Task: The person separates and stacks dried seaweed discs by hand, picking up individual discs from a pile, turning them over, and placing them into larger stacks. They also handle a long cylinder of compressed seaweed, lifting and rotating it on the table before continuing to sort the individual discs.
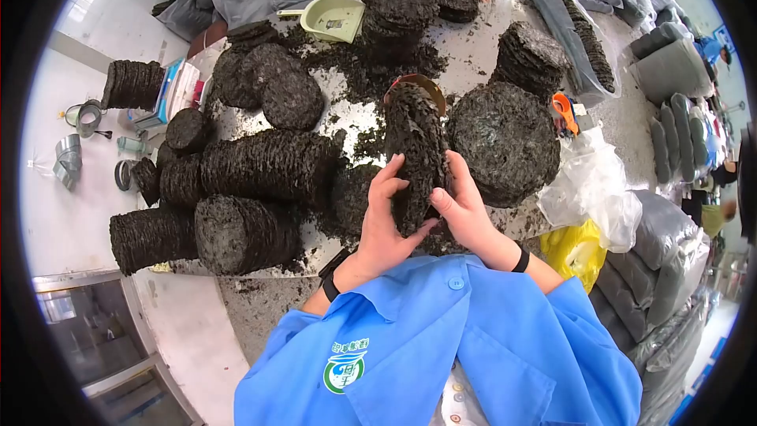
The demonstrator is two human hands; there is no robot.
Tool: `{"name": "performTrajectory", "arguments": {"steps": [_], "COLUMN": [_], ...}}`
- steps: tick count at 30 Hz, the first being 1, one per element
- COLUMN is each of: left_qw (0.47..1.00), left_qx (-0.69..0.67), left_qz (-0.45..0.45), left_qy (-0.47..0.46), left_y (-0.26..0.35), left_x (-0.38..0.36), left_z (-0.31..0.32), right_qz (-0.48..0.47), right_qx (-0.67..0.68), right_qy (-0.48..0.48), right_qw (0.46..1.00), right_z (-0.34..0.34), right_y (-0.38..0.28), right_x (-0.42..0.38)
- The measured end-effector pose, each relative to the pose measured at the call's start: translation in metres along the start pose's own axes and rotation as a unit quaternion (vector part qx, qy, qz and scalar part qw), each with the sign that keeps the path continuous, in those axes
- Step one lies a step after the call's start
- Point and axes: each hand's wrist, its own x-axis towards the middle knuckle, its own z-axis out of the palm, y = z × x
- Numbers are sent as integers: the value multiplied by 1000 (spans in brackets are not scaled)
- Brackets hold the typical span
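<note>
Because the left hand (382, 225) and right hand (477, 225) grip the dark stack (414, 142) only around its lower part, I judge its far layers could fan out or slip if the two sides press unevenly. That stack is at the centre of the frame, ragged edges showing, with a reddish-brown strip (416, 81) curving at its far end; I cannot tell whether it is fastened. Too hard a squeeze could crack the sheets, I suspect: they look dry and brittle, and loose flakes (359, 71) litter the pale desk (495, 12). A swing rightward might knock the broad round stack (505, 146) just beside it, whose face looks rough and matted. Left of centre, I see a long ribbed cylinder (268, 170) of crinkled, tightly packed discs.
</note>
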Motion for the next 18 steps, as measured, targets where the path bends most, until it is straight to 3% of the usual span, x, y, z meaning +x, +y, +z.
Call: {"name": "performTrajectory", "arguments": {"steps": [1, 4, 7, 9, 11, 13, 15, 17, 18], "left_qw": [1000, 999, 996, 985, 978, 919, 895, 795, 791], "left_qx": [5, -23, -81, -170, -176, -288, -357, -508, -530], "left_qz": [11, 22, 40, -18, -68, -168, -133, -194, -196], "left_qy": [4, -2, 0, 20, 90, 208, 233, 270, 237], "left_y": [1, 2, 8, 10, 7, -8, -14, -29, -25], "left_x": [1, 4, 7, 7, 0, -5, 1, 0, 4], "left_z": [1, -8, -12, -18, -28, -37, -60, -67, -70], "right_qz": [49, 25, 8, -19, 37, 54, 51, 42, 47], "right_qx": [94, 199, 193, 186, 231, 233, 222, 240, 255], "right_qy": [16, 16, -3, -7, 86, 186, 254, 282, 296], "right_qw": [994, 979, 981, 982, 968, 953, 940, 928, 919], "right_z": [0, -2, -7, -10, -19, -45, -74, -99, -105], "right_y": [-3, 2, 4, 3, -4, -15, -22, -26, -33], "right_x": [2, 2, 3, 6, 8, 7, -1, -10, -13]}}
